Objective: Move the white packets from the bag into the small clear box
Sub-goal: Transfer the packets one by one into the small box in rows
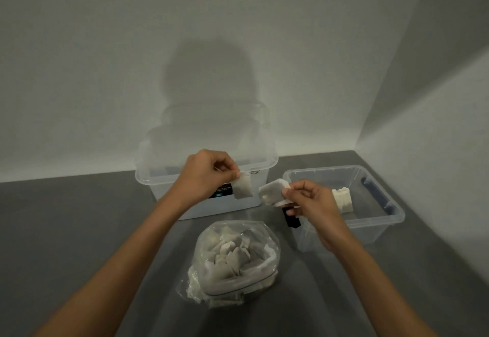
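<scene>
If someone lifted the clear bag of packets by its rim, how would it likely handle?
The bag would probably be floppy: its thin film is crumpled and slumps on the table. It likely sags and shifts, since the white packets inside lie loose and jumbled. Probably light: the left hand holds one packet by a fingertip pinch.

Left hand point(205, 175) pinches one packet point(243, 185); right hand point(309, 199) holds a stack point(274, 192) above an open bag point(232, 260), beside the box point(381, 220).
</scene>
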Tool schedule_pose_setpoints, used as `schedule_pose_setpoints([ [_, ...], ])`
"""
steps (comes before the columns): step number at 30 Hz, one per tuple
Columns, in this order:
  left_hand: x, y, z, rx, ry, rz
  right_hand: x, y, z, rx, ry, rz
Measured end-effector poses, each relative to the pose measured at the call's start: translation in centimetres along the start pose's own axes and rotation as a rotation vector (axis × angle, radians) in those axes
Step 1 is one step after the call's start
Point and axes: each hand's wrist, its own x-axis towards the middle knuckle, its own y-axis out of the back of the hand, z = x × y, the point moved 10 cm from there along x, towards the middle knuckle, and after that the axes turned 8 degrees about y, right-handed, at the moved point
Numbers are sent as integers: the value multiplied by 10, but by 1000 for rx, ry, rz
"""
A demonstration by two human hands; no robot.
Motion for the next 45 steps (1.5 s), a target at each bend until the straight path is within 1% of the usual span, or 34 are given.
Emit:
schedule_pose_setpoints([
  [6, 27, -51, 62, 19, -109, -93, 18, 86, -27, 18, 45, 183],
  [10, 45, -111, 97, 85, -165, -175, 25, 135, -34, 0, 66, 235],
  [12, 55, -147, 107, 114, -168, -238, 27, 153, -32, 5, 64, 246],
  [14, 64, -182, 111, 194, -162, -302, 29, 168, -26, 8, 46, 262],
  [18, 80, -247, 97, 387, -127, -412, 32, 190, -12, 0, 11, 267],
  [22, 90, -285, 72, 536, -70, -457, 33, 200, 1, -16, -12, 239],
  [27, 98, -304, 42, 654, -2, -465, 38, 197, 14, 1, -47, 195],
  [34, 98, -310, 30, 721, -5, -417, 46, 188, 22, 66, -74, 149],
  [36, 98, -309, 29, 706, -3, -415, 48, 186, 25, 98, -86, 141],
  [38, 99, -305, 33, 636, 2, -403, 49, 186, 28, 131, -99, 143],
  [43, 108, -266, 69, 265, -30, -283, 52, 189, 30, 159, -110, 135],
  [45, 106, -248, 93, 92, -66, -289, 54, 189, 28, 111, -96, 112],
])
